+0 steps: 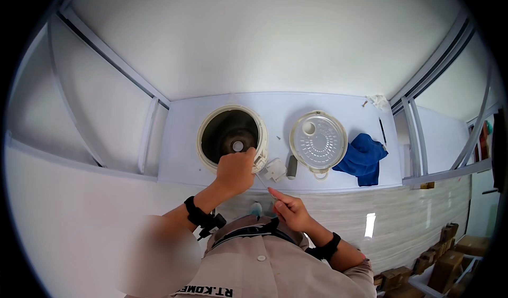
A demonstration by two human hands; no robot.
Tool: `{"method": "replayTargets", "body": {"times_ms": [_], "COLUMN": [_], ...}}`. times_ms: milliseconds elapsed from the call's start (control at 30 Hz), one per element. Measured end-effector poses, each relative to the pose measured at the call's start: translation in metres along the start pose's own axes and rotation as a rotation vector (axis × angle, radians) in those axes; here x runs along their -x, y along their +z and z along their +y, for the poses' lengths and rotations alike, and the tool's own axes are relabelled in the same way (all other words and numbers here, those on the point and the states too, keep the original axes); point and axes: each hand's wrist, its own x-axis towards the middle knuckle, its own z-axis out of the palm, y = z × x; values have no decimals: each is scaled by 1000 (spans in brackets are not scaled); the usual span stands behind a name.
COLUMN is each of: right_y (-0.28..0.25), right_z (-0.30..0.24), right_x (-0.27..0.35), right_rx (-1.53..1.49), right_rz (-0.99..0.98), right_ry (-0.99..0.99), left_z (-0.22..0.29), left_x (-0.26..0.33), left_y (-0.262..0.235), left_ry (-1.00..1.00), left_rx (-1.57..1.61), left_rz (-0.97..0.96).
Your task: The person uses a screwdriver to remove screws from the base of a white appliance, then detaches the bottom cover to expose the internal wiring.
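A rice cooker body (203, 159) stands on the left half of the white table, its dark inside showing a round silver piece in the bottom. My left hand (236, 170) is closed over its near right rim, with the fingertips partly hidden. At the table's front edge my right hand (292, 211) is half curled, thumb bent in and index finger pointing towards the cooker. A thin pale rod or wire (260, 180) runs near that fingertip; what the fingers hold is hidden. Between cooker and lid lies a small white plastic part (275, 170).
Right of the cooker lies a round, slotted lid (319, 152) beside a grey handle (291, 168). Further right are a crumpled blue cloth (362, 158), a black pen-like tool (382, 130) and white crumpled material (379, 102). Cardboard boxes (445, 270) stand on the floor at lower right.
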Motion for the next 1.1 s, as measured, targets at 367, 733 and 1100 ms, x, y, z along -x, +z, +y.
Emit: {"method": "replayTargets", "body": {"times_ms": [367, 733, 1100], "right_y": [24, -3, 5], "right_z": [-27, 46, 31], "right_x": [6, -19, -17], "right_rx": [1194, 622, -32], "right_rz": [274, 197, 12], "right_ry": [-242, -441, -125], "left_z": [-2, -5, -9], "left_x": [1, 1, -1], "left_y": [0, -1, -3], "left_ry": [-31, -35, -52], "left_rx": [7, 40, 13], "left_rz": [-13, 13, -2]}}
